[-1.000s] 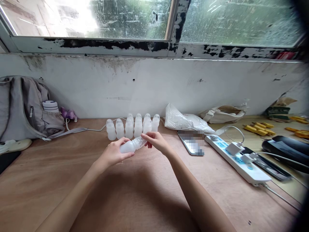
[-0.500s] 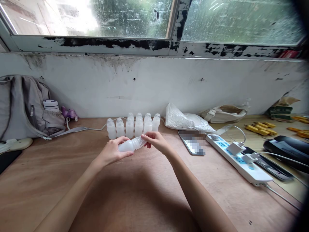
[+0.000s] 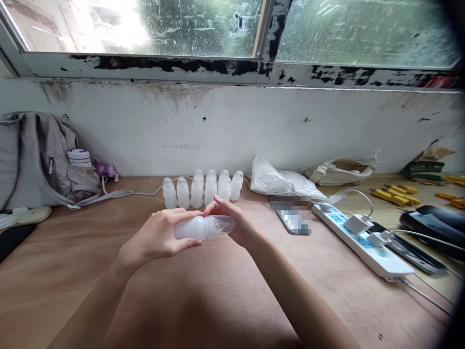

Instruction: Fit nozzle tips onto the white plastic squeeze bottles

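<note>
My left hand (image 3: 154,236) is wrapped round a small frosted white baby bottle (image 3: 192,228), its thumb along the near side. The bottle lies nearly level above the table, its clear domed cap (image 3: 220,225) pointing right. My right hand (image 3: 238,220) is behind and beside the cap, its palm near the cap's tip. Its fingers stretch left along the far side of the bottle; the bottle and cap partly hide them. Beyond my hands, several matching bottles (image 3: 196,191) with clear caps stand upright in a cluster.
A grey backpack (image 3: 36,155) leans at the left. Behind the bottles runs a white cable. To the right are a white plastic package (image 3: 276,179), a phone (image 3: 293,220), a power strip (image 3: 363,245) with chargers, and yellow pieces (image 3: 395,195). A wall with a window rises behind.
My right hand has gone from pinching the capped end with its fingertips to lying behind it with fingers stretched out. The bottle has turned closer to level.
</note>
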{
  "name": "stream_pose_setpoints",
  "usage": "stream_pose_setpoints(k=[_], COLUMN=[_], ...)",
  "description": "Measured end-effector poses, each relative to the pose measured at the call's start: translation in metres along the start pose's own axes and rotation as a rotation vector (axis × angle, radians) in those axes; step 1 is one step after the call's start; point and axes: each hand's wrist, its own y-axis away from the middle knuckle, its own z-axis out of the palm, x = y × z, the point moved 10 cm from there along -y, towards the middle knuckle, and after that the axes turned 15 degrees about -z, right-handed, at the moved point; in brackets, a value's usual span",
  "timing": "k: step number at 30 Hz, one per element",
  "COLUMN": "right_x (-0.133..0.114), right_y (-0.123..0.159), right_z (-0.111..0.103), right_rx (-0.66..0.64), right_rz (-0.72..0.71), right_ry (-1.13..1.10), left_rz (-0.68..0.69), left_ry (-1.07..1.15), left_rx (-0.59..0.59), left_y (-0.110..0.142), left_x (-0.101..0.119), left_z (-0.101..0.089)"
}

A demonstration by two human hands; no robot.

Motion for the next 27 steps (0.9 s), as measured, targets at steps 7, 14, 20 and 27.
stream_pose_setpoints(k=[7,14,20,27], right_x=[-0.017,-0.042,-0.045,-0.043], right_y=[0.013,0.031,0.032,0.021], right_z=[0.017,0.025,0.027,0.008], right_rx=[0.061,0.118,0.099,0.102], right_rz=[-0.036,-0.201,-0.212,-0.181], right_ry=[-0.045,0.138,0.220,0.390], left_rz=[0.112,0.183,0.113,0.149], left_ry=[0.022,0.098,0.053,0.024], left_rx=[0.121,0.118,0.101,0.068], left_y=[0.022,0.035,0.036,0.017], left_x=[0.022,0.037,0.035,0.030], left_z=[-0.020,-0.021,-0.018,0.007])
